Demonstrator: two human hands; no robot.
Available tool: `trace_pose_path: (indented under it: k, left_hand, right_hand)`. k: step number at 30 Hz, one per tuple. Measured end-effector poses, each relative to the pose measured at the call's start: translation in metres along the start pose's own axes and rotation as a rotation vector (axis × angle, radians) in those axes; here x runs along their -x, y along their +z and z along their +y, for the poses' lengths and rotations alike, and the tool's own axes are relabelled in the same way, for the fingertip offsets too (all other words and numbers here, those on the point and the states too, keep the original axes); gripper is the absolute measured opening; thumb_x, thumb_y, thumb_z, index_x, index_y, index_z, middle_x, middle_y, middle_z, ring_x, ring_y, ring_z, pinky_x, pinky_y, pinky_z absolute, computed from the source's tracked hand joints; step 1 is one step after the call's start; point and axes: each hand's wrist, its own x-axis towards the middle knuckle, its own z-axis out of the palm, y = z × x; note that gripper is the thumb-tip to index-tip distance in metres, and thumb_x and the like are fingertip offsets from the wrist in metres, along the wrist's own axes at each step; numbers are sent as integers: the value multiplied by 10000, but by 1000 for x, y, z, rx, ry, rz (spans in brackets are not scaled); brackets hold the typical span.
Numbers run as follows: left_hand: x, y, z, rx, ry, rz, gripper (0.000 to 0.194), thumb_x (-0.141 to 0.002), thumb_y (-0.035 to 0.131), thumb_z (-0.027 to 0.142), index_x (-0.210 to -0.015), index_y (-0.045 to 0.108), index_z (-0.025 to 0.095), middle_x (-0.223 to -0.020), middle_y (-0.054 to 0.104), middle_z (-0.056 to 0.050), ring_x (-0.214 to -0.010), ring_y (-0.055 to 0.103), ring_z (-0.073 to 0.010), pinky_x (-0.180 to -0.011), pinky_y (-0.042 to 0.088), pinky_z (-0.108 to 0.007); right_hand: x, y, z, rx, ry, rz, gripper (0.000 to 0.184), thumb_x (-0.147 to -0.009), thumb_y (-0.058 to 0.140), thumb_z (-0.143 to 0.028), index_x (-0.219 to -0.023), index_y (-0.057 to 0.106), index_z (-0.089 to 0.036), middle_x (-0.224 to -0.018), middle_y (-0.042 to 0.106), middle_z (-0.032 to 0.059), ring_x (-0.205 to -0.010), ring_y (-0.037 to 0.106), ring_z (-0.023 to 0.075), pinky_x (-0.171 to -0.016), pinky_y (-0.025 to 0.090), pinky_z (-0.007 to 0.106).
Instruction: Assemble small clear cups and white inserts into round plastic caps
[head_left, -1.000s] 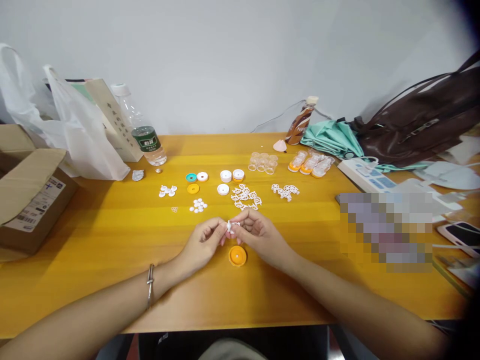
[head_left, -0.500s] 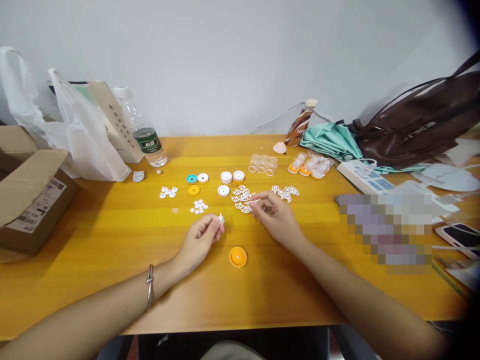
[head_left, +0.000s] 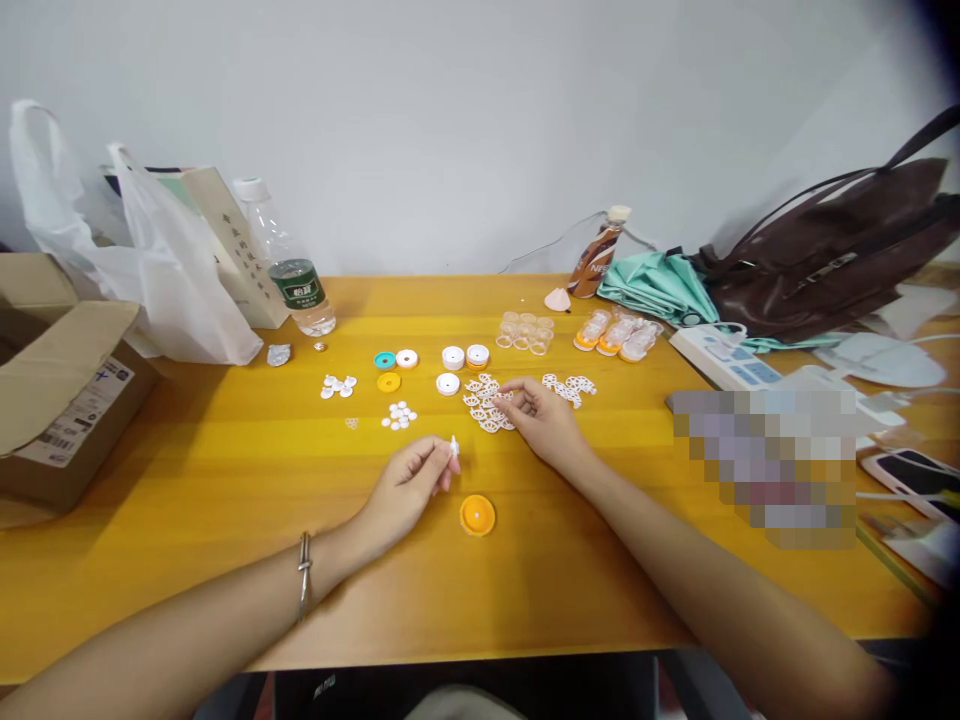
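My left hand (head_left: 409,485) rests on the yellow table (head_left: 225,470) and pinches a small white plastic part (head_left: 454,445) between thumb and fingertips. My right hand (head_left: 544,420) reaches forward to a pile of white openwork pieces (head_left: 484,405); its fingers are curled in a pinch at the pile's right edge, and what they hold is too small to make out. An orange round cap (head_left: 477,515) lies on the table just in front of both hands.
Farther back lie white discs (head_left: 398,414), coloured caps (head_left: 395,360), clear rings (head_left: 525,330) and orange-based pieces (head_left: 619,333). A cardboard box (head_left: 52,390), plastic bag (head_left: 157,270) and water bottle (head_left: 289,265) stand left. A brown bag (head_left: 832,255), power strip (head_left: 724,358) and phone (head_left: 907,475) crowd the right.
A second ago both hands worked the white part together near the orange cap. My right hand has since let go and moved forward to the openwork pile. My left hand still holds the part.
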Motion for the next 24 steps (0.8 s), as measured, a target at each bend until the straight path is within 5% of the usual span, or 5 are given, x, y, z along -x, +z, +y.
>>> trace_pose_path:
  k: [3,11,17,20,24]
  left_hand:
    - [1,0,0,-15,14,-23,346,-872,406,434,-711,522,151,-583,444,28,-558,408,-92,-545,319,-214]
    - [2,-1,-1,-46,42,-107,376,-886,390,430,-651,474,150,-594,421,30,-569,398,-86,-558,322,-207]
    - [4,-1,3,-63,8,-86,397,-894,363,452,-752,569,145,-591,464,21,-579,436,-99,-570,337,-218]
    - [5,-1,6,-88,13,-101,401,-892,366,453,-749,575,143,-595,468,19,-586,446,-100,-580,345,-219]
    - [6,-1,7,-105,21,-118,395,-897,364,439,-744,575,143,-594,470,18,-590,446,-99,-585,346,-219]
  right_hand:
    - [9,0,-9,-64,-67,-17,236,-796,550,-393,-877,569,-173,-594,507,-30,-526,458,89,-499,371,208]
    - [52,16,-34,-240,-321,-402,165,-842,533,-311,-948,578,-192,-722,598,-1,-623,515,93,-611,450,228]
    - [24,-24,-26,-97,-255,-67,173,-779,597,-366,-729,592,-201,-795,621,41,-775,565,159,-726,465,310]
    - [3,-72,-6,-53,46,135,262,-695,652,-437,-712,573,-188,-732,643,45,-673,594,166,-650,480,308]
    - [-9,-113,22,157,314,174,188,-644,689,-331,-685,606,-167,-625,641,28,-579,596,153,-621,469,297]
